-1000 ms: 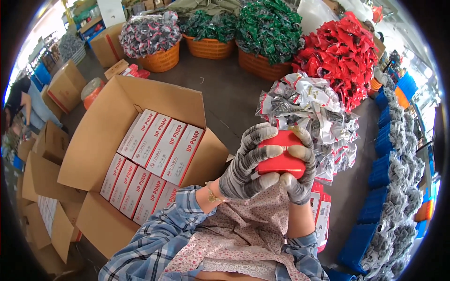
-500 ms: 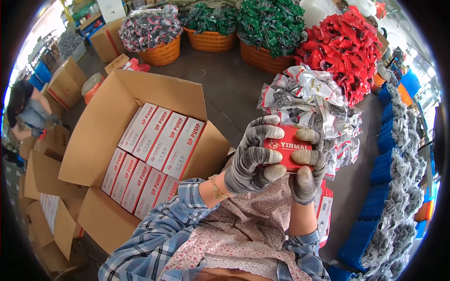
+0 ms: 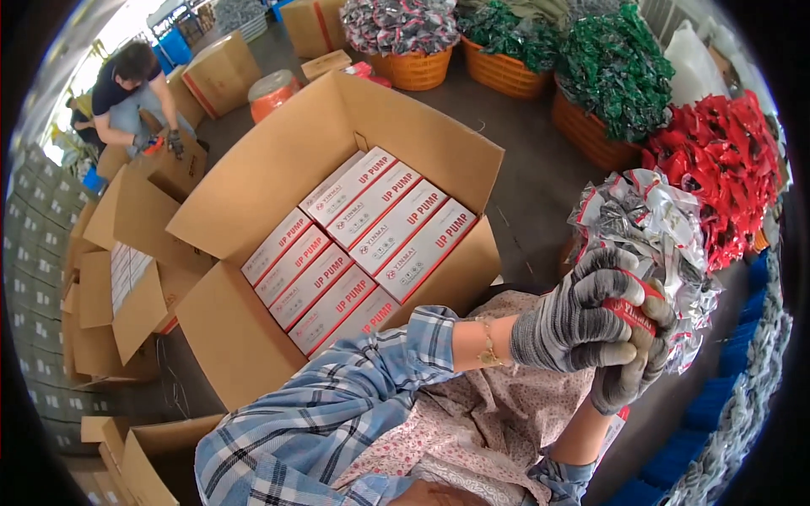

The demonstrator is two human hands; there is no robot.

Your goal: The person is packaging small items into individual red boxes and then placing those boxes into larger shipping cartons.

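Two gloved hands, left hand (image 3: pixel 574 325) and right hand (image 3: pixel 633 371), grip one red pack (image 3: pixel 631 310) between their fingers. Left of the fingers, one open carton (image 3: pixel 253 337) shows nine white boxes (image 3: pixel 371 244). Beyond the fingertips stand three orange baskets (image 3: pixel 419 69). Far left, one person (image 3: pixel 126 93) crouches.

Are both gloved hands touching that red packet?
Touching: the head view shows the left hand wrapped over the red packet, the right hand gripping beneath.

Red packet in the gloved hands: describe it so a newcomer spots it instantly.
Start at the big open cardboard carton of white boxes, then look right. There the left hand and right hand, both in grey gloves, clasp a small red packet, unlike the silver packets behind.
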